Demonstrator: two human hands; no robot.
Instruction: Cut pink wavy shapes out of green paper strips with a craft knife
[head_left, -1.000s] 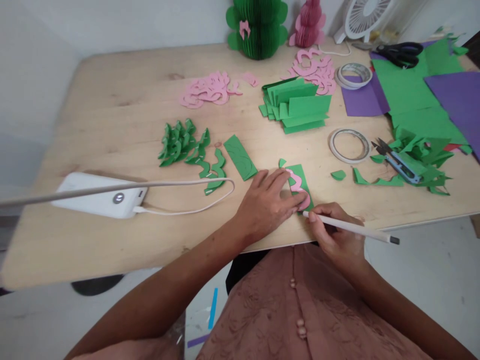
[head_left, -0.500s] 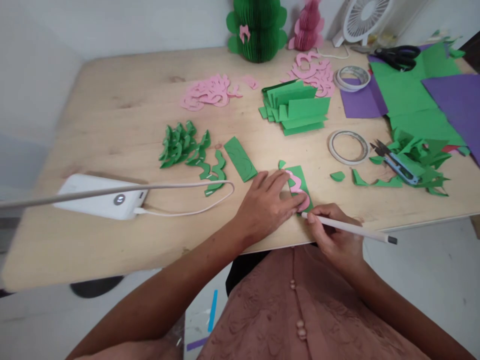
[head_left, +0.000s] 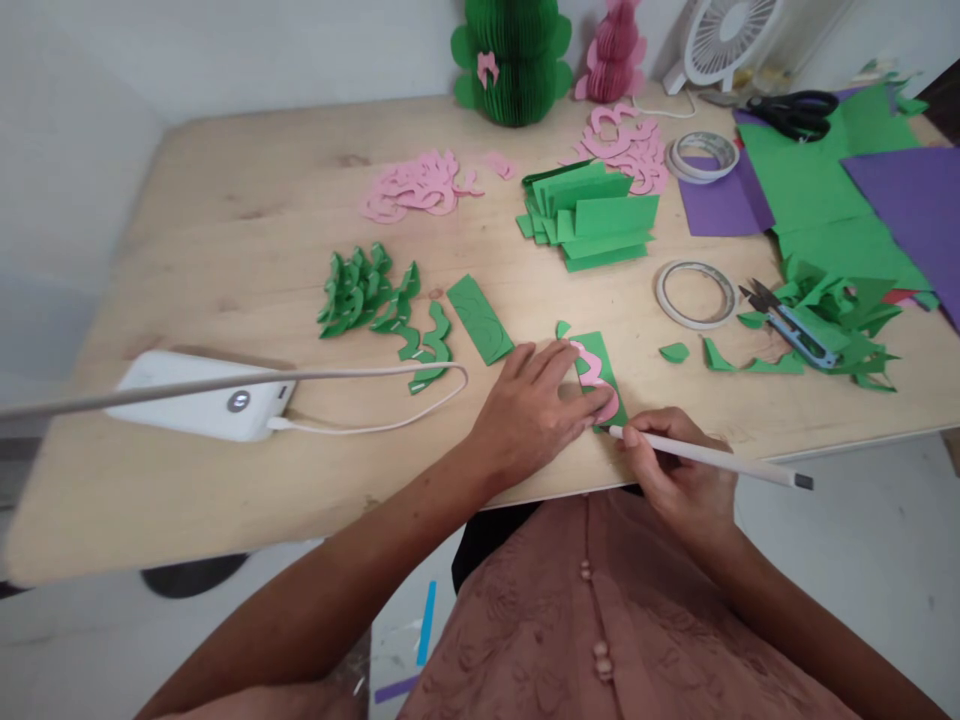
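Note:
My left hand (head_left: 529, 405) lies on the table with its fingers spread. Its fingertips press a wavy pink paper cutout (head_left: 591, 368) onto a green paper strip (head_left: 609, 370). Part of both papers is hidden beneath the fingers. A white pencil (head_left: 720, 458) with a dark end is gripped in my right hand (head_left: 679, 480). Its tip touches or nearly touches the lower edge of the strip, close to the cutout. Just left of my left hand lies another green strip (head_left: 480, 318) with curved lines drawn on it.
Scissors (head_left: 799, 115), tape rolls (head_left: 697, 295), blue-handled snips (head_left: 795, 325) and green scraps (head_left: 855, 310) lie to the right. Folded green strips (head_left: 592, 215) and pink cutouts (head_left: 420, 185) sit farther back. A white power bank (head_left: 199, 395) with a cable is at left, near wavy green pieces (head_left: 360, 285).
My right hand has shifted slightly to the right with the pencil, and the pencil's dark tip now shows. My left hand stays in place on the papers.

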